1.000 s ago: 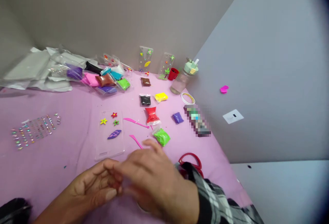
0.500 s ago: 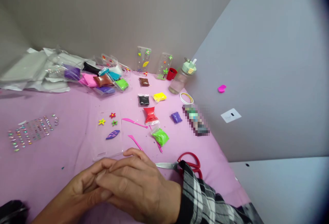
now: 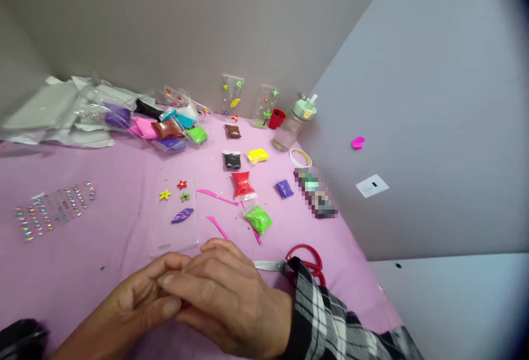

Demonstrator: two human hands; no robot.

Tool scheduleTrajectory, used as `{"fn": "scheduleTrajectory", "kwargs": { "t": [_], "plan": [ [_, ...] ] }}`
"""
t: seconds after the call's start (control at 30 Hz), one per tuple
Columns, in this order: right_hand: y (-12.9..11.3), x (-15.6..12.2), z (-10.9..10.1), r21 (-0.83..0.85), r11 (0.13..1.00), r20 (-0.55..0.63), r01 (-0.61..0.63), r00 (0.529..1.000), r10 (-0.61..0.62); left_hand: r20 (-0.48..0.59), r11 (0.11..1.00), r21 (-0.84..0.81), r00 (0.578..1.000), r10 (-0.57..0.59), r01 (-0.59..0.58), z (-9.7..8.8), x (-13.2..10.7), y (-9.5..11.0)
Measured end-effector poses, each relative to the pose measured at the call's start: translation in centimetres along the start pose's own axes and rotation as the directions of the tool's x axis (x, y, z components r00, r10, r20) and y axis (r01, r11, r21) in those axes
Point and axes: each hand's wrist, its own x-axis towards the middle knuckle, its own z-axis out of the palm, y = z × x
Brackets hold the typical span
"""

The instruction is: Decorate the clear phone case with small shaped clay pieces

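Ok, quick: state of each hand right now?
Left hand: curled against the right; anything held is hidden.
Right hand: over the left; grip can't be told.

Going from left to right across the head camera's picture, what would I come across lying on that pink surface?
Gem sticker sheet → clear phone case → black packet → yellow packet → purple packet → pixelated rectangular object.

Left hand (image 3: 134,302): cupped | right hand (image 3: 237,300): curved over it (touching)
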Motion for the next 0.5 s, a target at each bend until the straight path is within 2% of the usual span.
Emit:
{"fn": "scheduleTrajectory", "kwargs": {
  "t": [0.2,0.37,0.5],
  "plan": [
    [0.16,-0.22,0.17,0.039,0.999,0.034,0.021,0.999,-0.022,0.008,1.0,0.023,1.0,0.009,-0.009,-0.38,-0.07,-0.31],
    [0.03,-0.04,0.13,0.019,1.0,-0.034,0.007,0.999,-0.007,0.038,1.0,0.021,0.999,0.006,-0.007,-0.3,-0.03,-0.36],
    [0.07,0.01,0.11,0.095,0.995,-0.038,0.011,0.999,-0.007,0.025,1.0,0.011,1.0,0.01,-0.01,-0.27,-0.07,-0.34]
  ]
}}
